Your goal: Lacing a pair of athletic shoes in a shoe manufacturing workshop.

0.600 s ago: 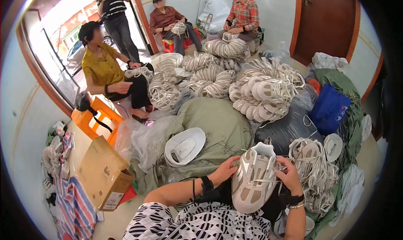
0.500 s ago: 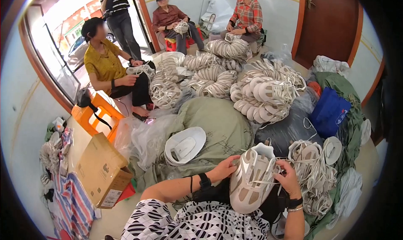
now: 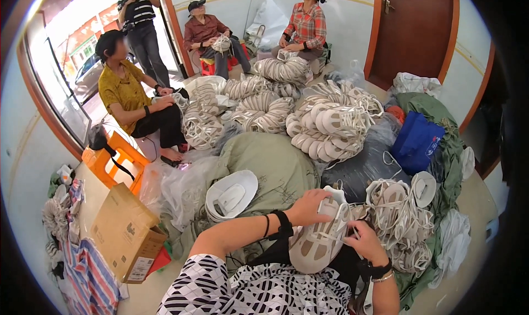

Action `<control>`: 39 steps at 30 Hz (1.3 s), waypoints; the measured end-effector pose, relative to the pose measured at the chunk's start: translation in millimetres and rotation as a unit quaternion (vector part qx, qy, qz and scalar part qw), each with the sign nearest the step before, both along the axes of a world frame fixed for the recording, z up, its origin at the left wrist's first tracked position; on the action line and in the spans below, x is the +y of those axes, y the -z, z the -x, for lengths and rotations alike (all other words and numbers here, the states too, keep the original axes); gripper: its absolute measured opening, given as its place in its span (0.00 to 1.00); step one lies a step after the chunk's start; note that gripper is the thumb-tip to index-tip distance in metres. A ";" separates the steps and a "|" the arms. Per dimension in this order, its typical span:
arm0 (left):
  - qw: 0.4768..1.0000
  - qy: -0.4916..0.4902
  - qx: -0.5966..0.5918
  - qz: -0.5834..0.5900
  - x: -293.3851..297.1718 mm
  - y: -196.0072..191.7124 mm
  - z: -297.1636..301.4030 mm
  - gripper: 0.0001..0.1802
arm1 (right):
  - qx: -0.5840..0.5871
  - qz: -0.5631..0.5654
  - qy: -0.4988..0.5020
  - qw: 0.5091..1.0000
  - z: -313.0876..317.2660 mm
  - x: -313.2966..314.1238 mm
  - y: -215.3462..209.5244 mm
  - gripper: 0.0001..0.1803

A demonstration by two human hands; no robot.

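A beige and white sneaker upper point(image 3: 313, 250) rests on my lap, toe toward me, with white lacing across its front. My left hand point(image 3: 308, 207) is closed on it from the left, its fingers over the tongue and collar. At the opposite side, my right hand point(image 3: 368, 244) has thumb and fingers bent against the eyelet edge; whether a lace end is between them is too small to tell. Close to my right hand lies a bundle of similar laced uppers point(image 3: 398, 227). Left of the upper, a stack of white oval liner pieces point(image 3: 241, 191) sits on a green cloth-covered heap point(image 3: 275, 155).
Several bundles of uppers point(image 3: 330, 128) are piled ahead. A seated co-worker in yellow point(image 3: 121, 89) handles an upper at the left; more people are farther back. Nearby are a cardboard box point(image 3: 124, 232), an orange stool point(image 3: 93, 158), a black plastic bag point(image 3: 358, 177) and a blue bag point(image 3: 417, 141).
My left hand has moved from the upper's left side onto its tongue and collar. My right hand has shifted slightly lower along the eyelet edge. The view has turned a little to the right.
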State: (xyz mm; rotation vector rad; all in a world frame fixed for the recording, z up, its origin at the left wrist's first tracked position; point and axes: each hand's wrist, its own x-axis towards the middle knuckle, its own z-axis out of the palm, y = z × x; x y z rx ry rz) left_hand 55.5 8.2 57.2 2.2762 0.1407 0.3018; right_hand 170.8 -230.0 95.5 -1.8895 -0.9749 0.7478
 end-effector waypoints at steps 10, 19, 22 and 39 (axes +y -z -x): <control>0.996 0.006 0.084 -0.010 7.1 -11.8 3.4 0.39 | 0.108 0.282 -0.189 0.934 15.6 -33.3 -40.5 0.15; 0.999 -0.007 0.037 -0.002 8.4 -4.2 5.5 0.39 | 0.166 0.187 -0.205 0.946 -5.2 -99.2 -72.4 0.10; 0.998 -0.013 0.054 -0.011 9.2 -4.9 7.6 0.39 | 0.059 0.048 -0.218 0.973 -9.4 -112.0 -95.6 0.11; 0.999 -0.022 0.028 -0.002 4.9 -7.0 6.8 0.38 | -0.322 0.184 -0.239 0.898 -124.9 -290.3 50.4 0.10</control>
